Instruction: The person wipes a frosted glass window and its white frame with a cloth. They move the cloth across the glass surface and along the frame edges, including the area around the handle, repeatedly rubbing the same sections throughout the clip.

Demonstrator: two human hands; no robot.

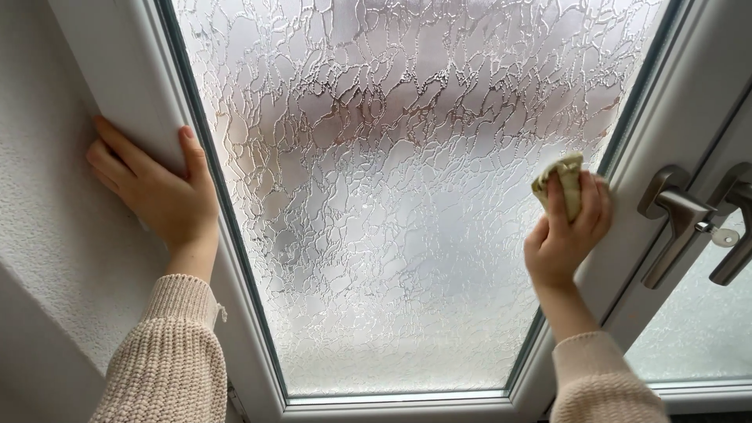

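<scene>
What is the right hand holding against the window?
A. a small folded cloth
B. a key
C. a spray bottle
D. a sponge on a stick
A: the right hand presses a small yellowish folded cloth against the right edge of the bumpy glass, while the left hand grips the white frame.

There are two hands, the left hand [157, 192] and the right hand [565, 231], one yellowish cloth [565, 178], two metal door handles [680, 215], one small key [722, 236] and two frosted glass panes [407, 188]
</scene>
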